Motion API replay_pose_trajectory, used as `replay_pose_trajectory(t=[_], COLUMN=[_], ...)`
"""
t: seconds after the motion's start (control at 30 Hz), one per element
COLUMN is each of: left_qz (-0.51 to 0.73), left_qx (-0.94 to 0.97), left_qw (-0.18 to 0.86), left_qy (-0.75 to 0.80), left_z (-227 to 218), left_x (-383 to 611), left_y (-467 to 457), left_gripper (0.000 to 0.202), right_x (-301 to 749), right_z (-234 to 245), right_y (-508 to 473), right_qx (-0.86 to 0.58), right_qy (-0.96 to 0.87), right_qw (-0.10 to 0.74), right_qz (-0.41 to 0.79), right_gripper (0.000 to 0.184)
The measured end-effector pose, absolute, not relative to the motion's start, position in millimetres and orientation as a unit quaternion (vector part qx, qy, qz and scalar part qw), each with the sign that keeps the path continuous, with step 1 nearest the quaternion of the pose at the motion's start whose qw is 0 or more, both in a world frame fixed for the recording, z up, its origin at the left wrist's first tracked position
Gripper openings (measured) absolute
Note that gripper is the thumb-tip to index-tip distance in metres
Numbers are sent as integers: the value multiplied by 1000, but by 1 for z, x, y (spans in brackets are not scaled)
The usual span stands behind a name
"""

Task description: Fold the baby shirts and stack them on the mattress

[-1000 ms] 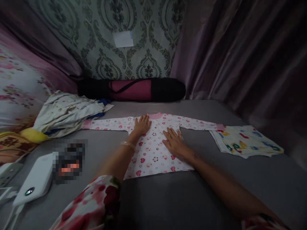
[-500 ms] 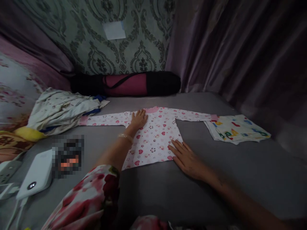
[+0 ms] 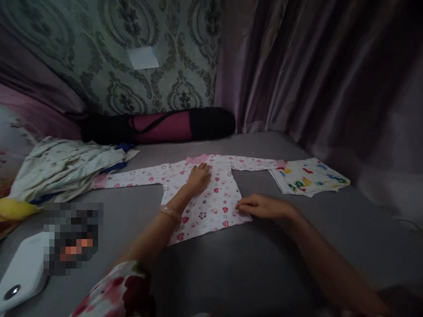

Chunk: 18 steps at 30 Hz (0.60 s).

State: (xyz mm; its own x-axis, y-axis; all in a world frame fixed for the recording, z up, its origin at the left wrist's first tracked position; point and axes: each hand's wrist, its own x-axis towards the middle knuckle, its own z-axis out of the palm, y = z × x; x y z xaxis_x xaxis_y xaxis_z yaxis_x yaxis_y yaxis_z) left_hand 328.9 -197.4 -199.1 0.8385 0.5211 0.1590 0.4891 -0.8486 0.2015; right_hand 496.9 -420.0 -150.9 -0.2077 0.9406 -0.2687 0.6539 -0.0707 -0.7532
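- We had the printed shirt (image 3: 211, 203) spread out on the grey sheet (image 3: 211, 273) in front of us, its pink collar (image 3: 197, 159) pointing away and its hem towards us.
- Our left hand (image 3: 199, 178) rested palm down on the upper chest, just below the collar, fingers extended and clamped on nothing.
- Our right hand (image 3: 267, 206) was at the lower side edge, near the hem's corner, with its fingers curled — whether they were closed on cloth or merely touching it, we could not tell.
- We judged the step to be straightening the fabric, so the left palm served best as a light anchor, firm enough to stop the chest sliding without dragging creases.
- For the right fingers, we thought a good hold took both layers together, with any pull kept low and along the surface.
- One cuff met the crumpled clothes (image 3: 62, 163), the other the folded lettered cloth (image 3: 313, 178) — gentle tugs seemed wise, lest either neighbour shift.
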Motion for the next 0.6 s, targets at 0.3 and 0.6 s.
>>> replay_pose_trajectory(t=[0.3,0.6], left_qz=[157,213], left_qx=[962,913], left_qw=[168,188], left_qy=[150,293], left_z=[-209,-209], left_x=[375,425], left_y=[-215,-232], left_gripper=[23,37], right_x=[557,567], right_z=[-166,-191], right_y=[-349,-289], right_qx=[-774,-838], right_qy=[-522,-511], right_qw=[300,175], right_qz=[196,82], right_gripper=[29,39])
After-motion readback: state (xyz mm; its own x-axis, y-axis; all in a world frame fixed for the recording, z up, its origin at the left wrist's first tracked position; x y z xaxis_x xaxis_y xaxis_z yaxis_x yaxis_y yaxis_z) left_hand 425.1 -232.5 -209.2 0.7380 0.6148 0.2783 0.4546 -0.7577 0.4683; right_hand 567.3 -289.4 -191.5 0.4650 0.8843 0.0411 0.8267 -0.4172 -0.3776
